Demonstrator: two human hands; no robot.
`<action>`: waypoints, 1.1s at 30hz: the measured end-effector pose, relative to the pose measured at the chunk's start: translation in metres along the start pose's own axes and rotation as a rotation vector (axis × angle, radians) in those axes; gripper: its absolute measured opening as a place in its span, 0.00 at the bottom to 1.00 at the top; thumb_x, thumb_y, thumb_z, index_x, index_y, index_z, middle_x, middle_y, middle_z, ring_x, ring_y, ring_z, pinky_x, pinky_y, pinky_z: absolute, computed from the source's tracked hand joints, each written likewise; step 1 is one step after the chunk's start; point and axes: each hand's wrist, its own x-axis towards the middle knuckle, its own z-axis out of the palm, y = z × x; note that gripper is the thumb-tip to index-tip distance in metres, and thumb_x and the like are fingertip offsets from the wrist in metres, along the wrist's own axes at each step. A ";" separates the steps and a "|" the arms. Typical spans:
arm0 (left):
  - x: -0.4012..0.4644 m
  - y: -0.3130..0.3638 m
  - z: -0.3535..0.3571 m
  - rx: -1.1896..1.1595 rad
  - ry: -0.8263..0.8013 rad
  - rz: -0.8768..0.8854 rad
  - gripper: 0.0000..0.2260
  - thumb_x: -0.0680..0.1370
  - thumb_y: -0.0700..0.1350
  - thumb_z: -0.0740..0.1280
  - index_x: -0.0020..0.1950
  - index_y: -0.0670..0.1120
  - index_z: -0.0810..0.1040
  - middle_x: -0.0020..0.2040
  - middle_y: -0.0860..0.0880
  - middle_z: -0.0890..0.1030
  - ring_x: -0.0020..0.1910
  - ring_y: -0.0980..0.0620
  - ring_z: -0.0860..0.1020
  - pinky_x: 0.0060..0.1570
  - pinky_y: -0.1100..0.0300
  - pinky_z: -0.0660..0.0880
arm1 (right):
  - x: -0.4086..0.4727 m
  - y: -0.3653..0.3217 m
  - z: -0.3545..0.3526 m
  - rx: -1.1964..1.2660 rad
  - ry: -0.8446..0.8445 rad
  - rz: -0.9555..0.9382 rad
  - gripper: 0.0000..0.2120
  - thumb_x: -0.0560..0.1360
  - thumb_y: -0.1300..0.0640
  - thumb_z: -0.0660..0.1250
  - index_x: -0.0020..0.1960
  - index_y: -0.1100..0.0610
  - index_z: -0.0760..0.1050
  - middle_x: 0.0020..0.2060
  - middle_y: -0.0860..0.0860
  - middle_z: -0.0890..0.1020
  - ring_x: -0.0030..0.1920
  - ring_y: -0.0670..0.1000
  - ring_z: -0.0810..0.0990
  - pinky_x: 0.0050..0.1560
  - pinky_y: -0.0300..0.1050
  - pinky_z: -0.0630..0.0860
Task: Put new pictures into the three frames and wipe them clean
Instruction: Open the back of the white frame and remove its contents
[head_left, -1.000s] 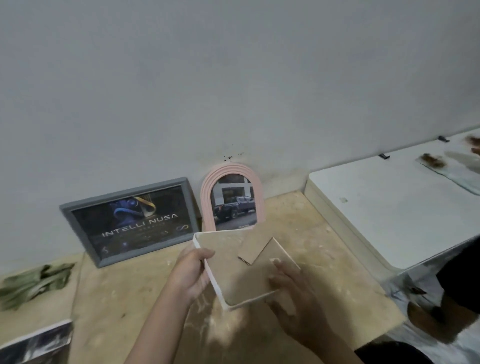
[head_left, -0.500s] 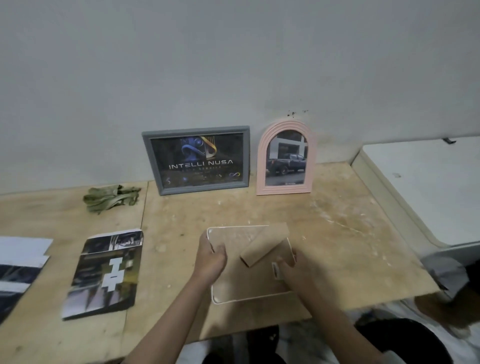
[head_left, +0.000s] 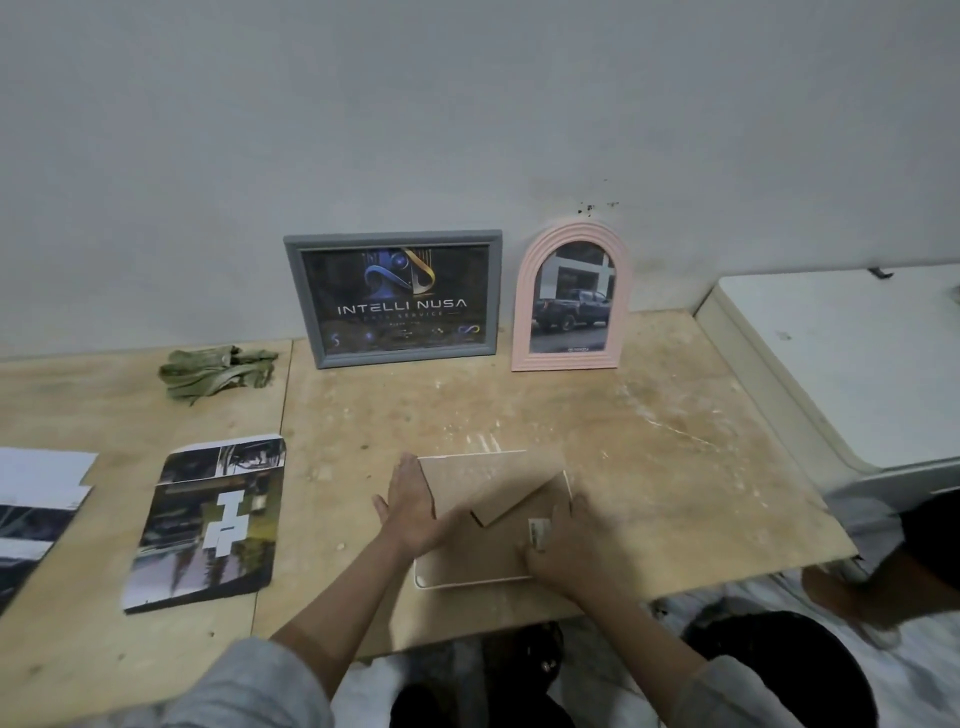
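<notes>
Plywood bench (head_left: 649, 441) runs along a pale wall, with a white table (head_left: 857, 364) at its right end. At the back edge a grey frame (head_left: 393, 300) and a pink arched frame (head_left: 570, 297) lean upright against the wall, each with a picture in it. A white frame (head_left: 470, 574) lies face down near the front edge, its brown backing and folded stand (head_left: 511, 501) upward. The left hand (head_left: 410, 506) lies flat along its left edge, fingers straight, gripping nothing. The right hand (head_left: 574, 545) covers its front right corner with fingers bent; whether it grips the frame I cannot tell. A green cloth (head_left: 218, 370) sits crumpled near the back edge, left of the grey frame. A loose print (head_left: 208, 525) lies flat left of the hands, and more sheets (head_left: 31, 514) reach the left edge.
</notes>
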 end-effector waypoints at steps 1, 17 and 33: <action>-0.007 0.000 -0.002 0.002 -0.014 -0.004 0.53 0.66 0.67 0.70 0.78 0.44 0.44 0.79 0.47 0.47 0.78 0.47 0.46 0.72 0.37 0.42 | 0.000 -0.006 -0.001 -0.020 0.055 -0.059 0.41 0.72 0.48 0.61 0.76 0.65 0.46 0.75 0.63 0.48 0.76 0.61 0.47 0.74 0.51 0.50; -0.072 -0.013 0.009 0.222 -0.162 -0.090 0.52 0.71 0.61 0.68 0.77 0.43 0.35 0.76 0.45 0.29 0.75 0.46 0.30 0.69 0.35 0.37 | 0.068 -0.129 0.018 -0.730 -0.143 -0.672 0.24 0.73 0.44 0.64 0.64 0.57 0.66 0.62 0.55 0.66 0.61 0.57 0.66 0.58 0.54 0.66; -0.077 -0.011 0.017 0.173 -0.038 -0.104 0.51 0.68 0.57 0.70 0.78 0.45 0.39 0.78 0.48 0.34 0.77 0.50 0.35 0.69 0.36 0.34 | 0.088 -0.169 0.017 -0.821 -0.324 -0.549 0.34 0.66 0.45 0.74 0.65 0.57 0.64 0.61 0.55 0.69 0.63 0.58 0.68 0.59 0.57 0.74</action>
